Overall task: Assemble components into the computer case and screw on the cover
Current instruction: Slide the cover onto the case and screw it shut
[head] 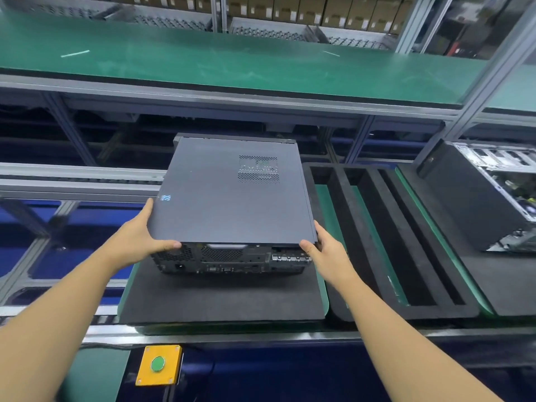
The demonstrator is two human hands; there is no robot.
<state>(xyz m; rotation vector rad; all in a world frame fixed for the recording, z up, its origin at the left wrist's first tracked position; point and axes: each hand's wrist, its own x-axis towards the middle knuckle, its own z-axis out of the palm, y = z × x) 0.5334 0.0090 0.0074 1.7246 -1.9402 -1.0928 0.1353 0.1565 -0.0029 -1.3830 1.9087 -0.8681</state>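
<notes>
A dark grey computer case (pixel 232 261) lies flat on a black foam pad (pixel 220 300), its rear ports facing me. Its flat cover panel (pixel 229 198), with a perforated vent patch near the far right, lies on top of the case. My left hand (pixel 145 232) grips the cover's near left corner, thumb along the near edge and fingers up the left side. My right hand (pixel 324 246) grips the near right corner, thumb at the near edge, fingers along the right side.
A black foam tray with long slots (pixel 374 236) sits just right of the case. Further right stands another case (pixel 490 195), open with its insides showing. A yellow box with a green button (pixel 158 364) is at the bench front. A green shelf (pixel 232 62) runs above.
</notes>
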